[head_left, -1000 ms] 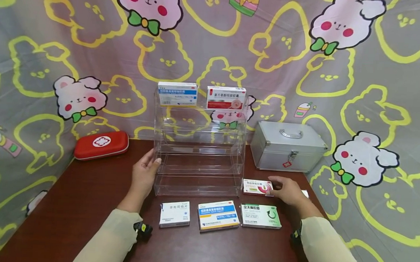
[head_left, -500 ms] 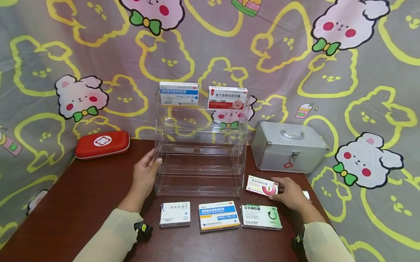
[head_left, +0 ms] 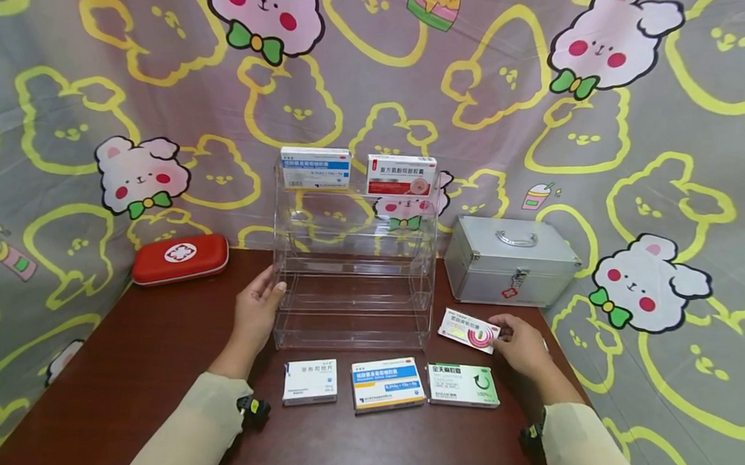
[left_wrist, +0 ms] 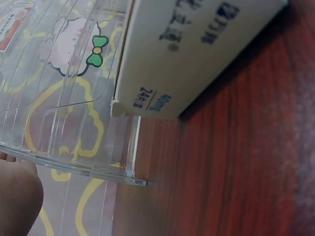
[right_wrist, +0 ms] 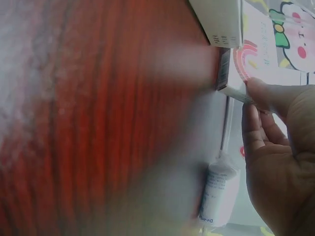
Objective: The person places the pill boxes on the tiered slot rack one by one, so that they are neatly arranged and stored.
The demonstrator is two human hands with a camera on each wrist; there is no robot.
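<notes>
With thumb and fingers, my right hand (head_left: pixel 518 345) pinches the right end of a white medicine box (head_left: pixel 465 329) with pink rings, held at a slant right of the rack. The right wrist view shows the thumb on the printed face of this box (right_wrist: pixel 241 69). My left hand (head_left: pixel 257 314) grips the left side edge of a clear tiered display rack (head_left: pixel 351 323), thumb in front. Two boxes stand on its top tier: a blue-and-white box (head_left: pixel 315 170) and a red-and-white box (head_left: pixel 401 176). The lower tiers show no boxes.
Before the rack lie a white box (head_left: pixel 310 382), a blue-and-yellow box (head_left: pixel 387 386) and a green box (head_left: pixel 463 385). A silver case (head_left: pixel 511 264) stands back right, a red zip case (head_left: pixel 180 259) back left. A small white bottle (right_wrist: pixel 219 191) is near my right hand.
My right hand has moved slightly right with the pink-ringed box, which has turned from level to slanting down at its right end. The left hand stays on the rack.
</notes>
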